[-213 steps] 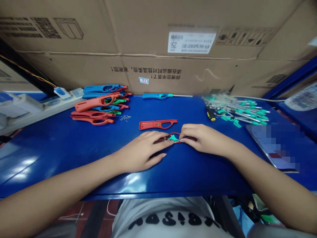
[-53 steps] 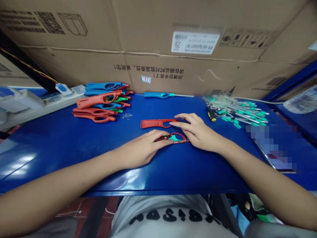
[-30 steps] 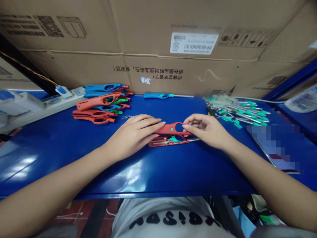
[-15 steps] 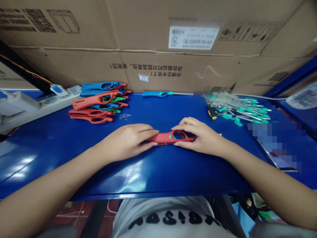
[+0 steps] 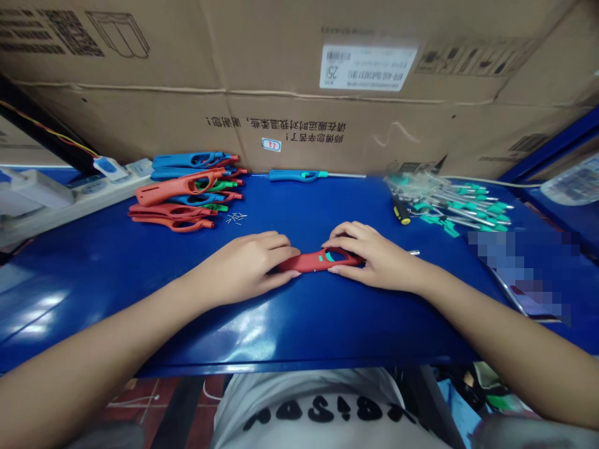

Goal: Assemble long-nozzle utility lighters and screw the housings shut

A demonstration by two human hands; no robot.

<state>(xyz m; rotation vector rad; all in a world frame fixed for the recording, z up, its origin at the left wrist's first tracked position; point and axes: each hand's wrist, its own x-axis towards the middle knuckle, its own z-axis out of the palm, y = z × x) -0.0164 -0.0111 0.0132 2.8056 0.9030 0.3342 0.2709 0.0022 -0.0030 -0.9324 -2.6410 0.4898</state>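
A red long-nosed lighter (image 5: 309, 262) lies across the middle of the blue table, between both hands. My left hand (image 5: 257, 265) is closed on its handle end, thumb below and fingers above. With my right hand (image 5: 372, 255) I pinch the other end around the trigger loop. A teal trigger shows inside the loop, and a small teal patch sits on the handle. Past my right hand a metal tip (image 5: 414, 252) pokes out; the stretch between is hidden. Behind, several small screws (image 5: 236, 218) lie near a pile of red, blue and green lighter shells (image 5: 180, 193).
A blue lighter (image 5: 294, 176) lies by the cardboard box (image 5: 276, 75) at the back. To the right are a black-yellow screwdriver (image 5: 401, 213), metal tubes with teal parts (image 5: 472, 209) and a blurred-out flat device (image 5: 510, 293). A power strip (image 5: 100, 190) stands at the left.
The gap along the red lighter's near edge has closed up. More of the teal trigger shows in the loop, and more of the metal tip. Both hands stay in nearly the same place.
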